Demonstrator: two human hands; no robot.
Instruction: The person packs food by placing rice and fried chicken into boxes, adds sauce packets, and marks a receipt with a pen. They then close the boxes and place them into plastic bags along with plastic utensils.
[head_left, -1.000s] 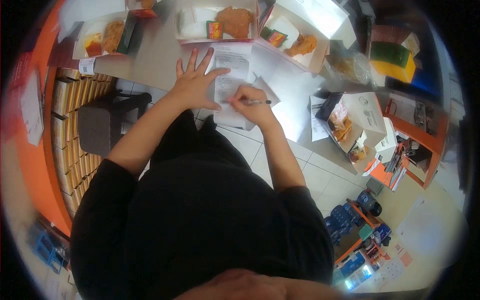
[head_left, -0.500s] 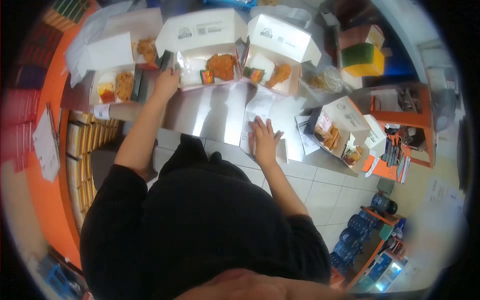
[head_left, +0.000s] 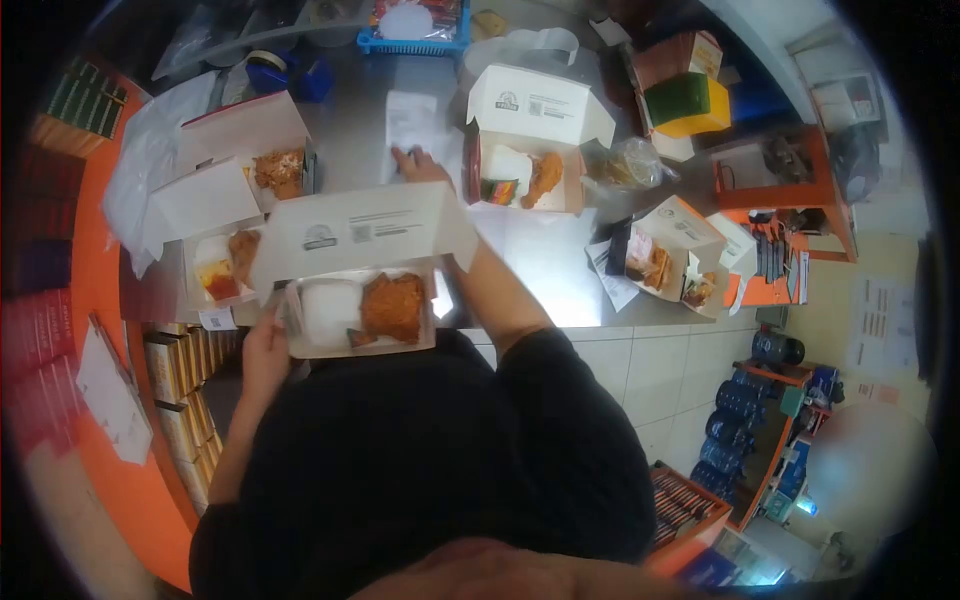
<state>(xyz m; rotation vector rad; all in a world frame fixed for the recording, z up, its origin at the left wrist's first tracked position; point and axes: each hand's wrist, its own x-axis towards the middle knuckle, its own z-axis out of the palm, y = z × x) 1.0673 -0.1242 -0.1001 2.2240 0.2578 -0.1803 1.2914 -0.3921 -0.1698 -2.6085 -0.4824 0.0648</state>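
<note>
My left hand (head_left: 264,348) grips the left side of an open cardboard meal box (head_left: 365,350), drawn close to my body at the counter's front edge. Inside it are a white rice portion (head_left: 332,312) and a piece of fried chicken (head_left: 393,308), with a small packet partly visible at the front. The box's raised lid (head_left: 400,228) hides part of my right forearm. Farther back, my right hand (head_left: 424,168) rests, fingers apart, on a white printed paper slip (head_left: 410,118).
Another open chicken box (head_left: 530,105) stands right of centre, with more open boxes (head_left: 215,205) at left and a pair (head_left: 670,235) at right. A blue basket (head_left: 415,46) sits at the back. Beside the right-hand boxes lies a clear plastic bag (head_left: 635,165).
My left hand has brought the middle meal box toward my body. My right hand has moved from the counter's front edge to the paper slip farther back and left.
</note>
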